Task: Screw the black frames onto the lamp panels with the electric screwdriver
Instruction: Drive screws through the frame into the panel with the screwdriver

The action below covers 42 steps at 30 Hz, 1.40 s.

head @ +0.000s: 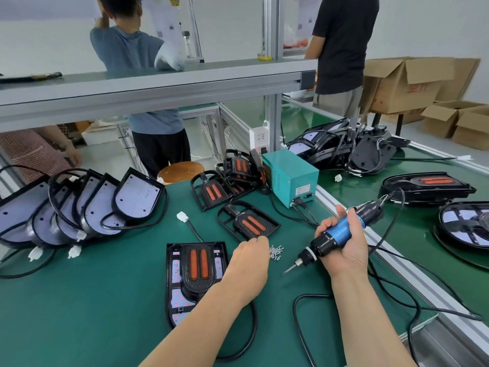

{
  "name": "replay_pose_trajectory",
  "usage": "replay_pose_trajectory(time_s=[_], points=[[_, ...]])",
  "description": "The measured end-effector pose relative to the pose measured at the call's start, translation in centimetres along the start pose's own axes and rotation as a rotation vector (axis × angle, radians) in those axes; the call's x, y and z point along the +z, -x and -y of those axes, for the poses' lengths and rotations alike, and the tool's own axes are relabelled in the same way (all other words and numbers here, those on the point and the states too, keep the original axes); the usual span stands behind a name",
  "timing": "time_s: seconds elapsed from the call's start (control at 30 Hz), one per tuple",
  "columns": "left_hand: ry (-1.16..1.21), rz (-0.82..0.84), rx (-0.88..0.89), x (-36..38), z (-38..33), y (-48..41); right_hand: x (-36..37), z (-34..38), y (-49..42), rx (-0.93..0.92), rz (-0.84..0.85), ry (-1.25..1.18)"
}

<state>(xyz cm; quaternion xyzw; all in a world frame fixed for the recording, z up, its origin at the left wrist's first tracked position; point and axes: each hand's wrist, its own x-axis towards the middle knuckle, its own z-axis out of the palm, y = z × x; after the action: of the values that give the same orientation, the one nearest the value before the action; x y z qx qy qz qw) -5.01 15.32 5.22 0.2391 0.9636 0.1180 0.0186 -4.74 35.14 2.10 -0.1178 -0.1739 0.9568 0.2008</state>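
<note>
Nearest the camera, well in front of the teal power box point(291, 176) and to its left, a lamp panel point(176, 270) lies flat on the green mat point(105, 300). A black frame point(197, 263) sits on it, with two orange strips facing up. The left hand point(247, 263) reaches past the panel's right edge, fingers curled down at a small heap of screws point(276, 252) straight in front of the box. Its back hides the fingertips, so whether it pinches a screw cannot be told. The right hand point(344, 245), in front of the box and slightly right, grips the blue-and-black electric screwdriver point(341, 233), bit slanting down toward the screws. Closer to the box lies a loose frame point(248, 221), and more frames point(211, 190) are stacked by the box's left side. Bare lamp panels point(79, 205) lean in a row far left of the box. Behind the box sits a heap of black lamps point(344, 147).
</note>
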Motion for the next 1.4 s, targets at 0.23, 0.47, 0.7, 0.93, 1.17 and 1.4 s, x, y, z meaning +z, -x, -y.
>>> replay_pose_trajectory(time_s=[0.23, 0.47, 0.7, 0.93, 1.17, 1.4], points=[[0.507, -0.081, -0.124, -1.5, 1.2, 1.5, 0.8, -0.6, 0.4, 0.022, -0.018, -0.063], [0.927, -0.192, -0.305, -2.5, 2.6, 3.2, 4.2, -1.0, 2.3, 0.031, 0.080, -0.055], [1.301, -0.120, -0.412, -3.6, 3.4, 5.3, 9.1, -2.1, 4.8, -0.031, 0.193, -0.030], [1.629, -0.081, -0.491, -4.5, 4.3, 7.2, 12.2, -3.3, 6.7, -0.196, 0.138, 0.077], [1.732, -0.088, -0.513, -5.2, 4.8, 8.2, 13.5, -4.7, 8.0, -0.282, 0.186, 0.214], [1.786, -0.108, -0.536, -5.3, 5.4, 9.0, 14.2, -5.8, 8.8, -0.275, 0.207, 0.247]])
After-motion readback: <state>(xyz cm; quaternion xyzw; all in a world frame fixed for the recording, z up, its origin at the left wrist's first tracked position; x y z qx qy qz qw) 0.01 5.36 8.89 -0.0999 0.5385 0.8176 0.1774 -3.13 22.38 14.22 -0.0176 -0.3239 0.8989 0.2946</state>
